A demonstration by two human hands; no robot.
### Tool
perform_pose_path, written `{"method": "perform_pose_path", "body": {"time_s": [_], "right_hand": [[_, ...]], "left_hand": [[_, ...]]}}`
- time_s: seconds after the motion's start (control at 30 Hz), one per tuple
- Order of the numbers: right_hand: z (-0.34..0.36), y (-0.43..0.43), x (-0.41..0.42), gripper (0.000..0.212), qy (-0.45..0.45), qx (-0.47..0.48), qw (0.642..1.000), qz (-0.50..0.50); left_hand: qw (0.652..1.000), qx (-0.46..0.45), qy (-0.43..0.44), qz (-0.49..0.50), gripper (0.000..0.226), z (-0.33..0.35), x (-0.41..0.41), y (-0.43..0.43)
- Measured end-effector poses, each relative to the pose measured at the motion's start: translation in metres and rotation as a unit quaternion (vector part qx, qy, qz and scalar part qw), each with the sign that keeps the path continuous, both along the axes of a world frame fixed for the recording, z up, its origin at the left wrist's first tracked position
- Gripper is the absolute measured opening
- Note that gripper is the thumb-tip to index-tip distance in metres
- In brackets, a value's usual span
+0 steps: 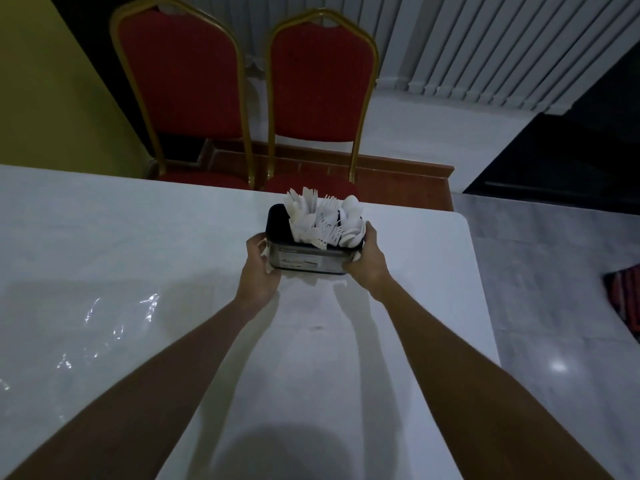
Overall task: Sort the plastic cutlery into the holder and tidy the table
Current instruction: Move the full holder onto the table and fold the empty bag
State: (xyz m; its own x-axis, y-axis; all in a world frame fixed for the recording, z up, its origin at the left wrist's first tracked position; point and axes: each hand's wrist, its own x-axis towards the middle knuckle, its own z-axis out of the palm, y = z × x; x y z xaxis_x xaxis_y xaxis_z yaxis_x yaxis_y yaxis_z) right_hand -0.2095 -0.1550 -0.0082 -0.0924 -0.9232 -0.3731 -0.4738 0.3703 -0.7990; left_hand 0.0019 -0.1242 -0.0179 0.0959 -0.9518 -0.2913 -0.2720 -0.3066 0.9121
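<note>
Fingers (258, 242) of both hands clamp the holder's (308, 259) short ends — long axis left-right, cutlery (322, 220) upright.

I stand at a white glossy worktop (138, 258) under dim light. Beyond its far edge two red chairs with gold frames, one (180, 88) beside the other (320, 88), face me. Left of the chairs runs a yellow wall (45, 81); right of them hang pale vertical blinds (502, 43). The floor (554, 289) right of the worktop is grey tile, catching one bright glint.
</note>
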Motion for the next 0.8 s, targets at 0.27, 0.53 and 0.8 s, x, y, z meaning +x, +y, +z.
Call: {"method": "perform_pose_path", "body": {"time_s": [0.27,0.53,0.8], "right_hand": [[-0.032,0.081,0.056,0.056,0.018,0.038,0.987,-0.158],[-0.034,0.127,0.098,0.037,-0.012,0.042,0.999,-0.030],[-0.030,0.157,0.101,0.018,-0.037,0.044,0.998,0.035]], "left_hand": [[0.883,0.093,-0.451,0.086,0.049,-0.025,0.069,0.094],[0.869,0.131,-0.470,-0.081,0.027,-0.042,0.117,0.144],[0.995,0.092,-0.021,-0.022,0.021,0.010,0.075,0.145]]}}
